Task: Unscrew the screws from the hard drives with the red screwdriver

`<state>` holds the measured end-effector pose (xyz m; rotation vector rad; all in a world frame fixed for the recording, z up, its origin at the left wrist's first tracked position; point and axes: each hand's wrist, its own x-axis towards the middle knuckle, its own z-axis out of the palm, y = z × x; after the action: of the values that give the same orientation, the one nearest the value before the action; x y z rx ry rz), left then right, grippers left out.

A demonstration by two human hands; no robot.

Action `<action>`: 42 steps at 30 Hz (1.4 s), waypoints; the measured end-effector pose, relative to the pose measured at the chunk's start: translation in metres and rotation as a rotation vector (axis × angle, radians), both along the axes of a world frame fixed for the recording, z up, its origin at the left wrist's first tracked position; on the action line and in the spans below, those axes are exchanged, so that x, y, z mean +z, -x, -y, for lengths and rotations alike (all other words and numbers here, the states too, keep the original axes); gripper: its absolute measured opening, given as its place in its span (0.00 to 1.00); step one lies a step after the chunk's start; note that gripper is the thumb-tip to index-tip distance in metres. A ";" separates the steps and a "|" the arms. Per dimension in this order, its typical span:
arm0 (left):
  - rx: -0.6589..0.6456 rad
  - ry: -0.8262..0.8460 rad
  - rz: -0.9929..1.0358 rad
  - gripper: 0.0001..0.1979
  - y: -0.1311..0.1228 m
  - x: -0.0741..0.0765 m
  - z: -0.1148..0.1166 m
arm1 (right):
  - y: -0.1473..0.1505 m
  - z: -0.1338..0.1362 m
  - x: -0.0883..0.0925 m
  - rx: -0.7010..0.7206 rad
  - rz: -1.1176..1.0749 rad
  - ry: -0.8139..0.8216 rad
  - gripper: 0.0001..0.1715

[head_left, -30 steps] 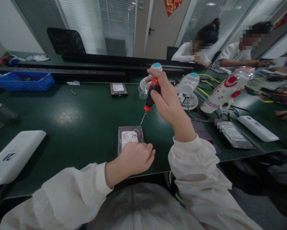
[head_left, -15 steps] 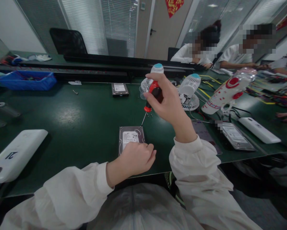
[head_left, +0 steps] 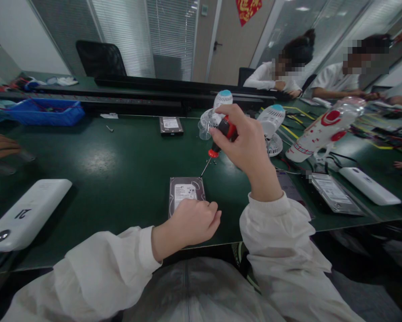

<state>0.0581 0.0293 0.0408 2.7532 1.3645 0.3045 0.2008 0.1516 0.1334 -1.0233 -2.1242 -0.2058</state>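
A hard drive point(head_left: 186, 184) with a white label lies on the green table in front of me. My left hand point(head_left: 196, 219) is closed over its near part, fingers curled at the right edge and covering the lower label. My right hand point(head_left: 243, 138) grips a red and black screwdriver point(head_left: 225, 129) by its handle. The screwdriver leans to the right, its thin shaft running down to the drive's far right corner. A few small screws point(head_left: 215, 162) lie on the table behind the drive, close to the shaft.
Farther back sits a second hard drive point(head_left: 171, 125), left of the white fans point(head_left: 271, 120). A red and white bottle-shaped object point(head_left: 313, 129) and another drive point(head_left: 335, 192) are at right. White power banks point(head_left: 29, 212) lie at both sides. Another person's hand point(head_left: 1, 147) reaches in at left.
My right hand and the screwdriver handle have tilted slightly right, with the tip still at the drive's corner. Another person's hand has appeared at left, over the metal cylinders. The view has shifted slightly.
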 end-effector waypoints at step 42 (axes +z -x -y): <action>0.004 0.022 0.004 0.19 0.000 0.003 0.001 | 0.000 -0.004 -0.006 0.186 -0.098 0.040 0.23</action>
<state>0.0577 0.0279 0.0438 2.7312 1.3646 0.2934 0.2009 0.1557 0.1272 -0.8347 -2.1255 -0.0219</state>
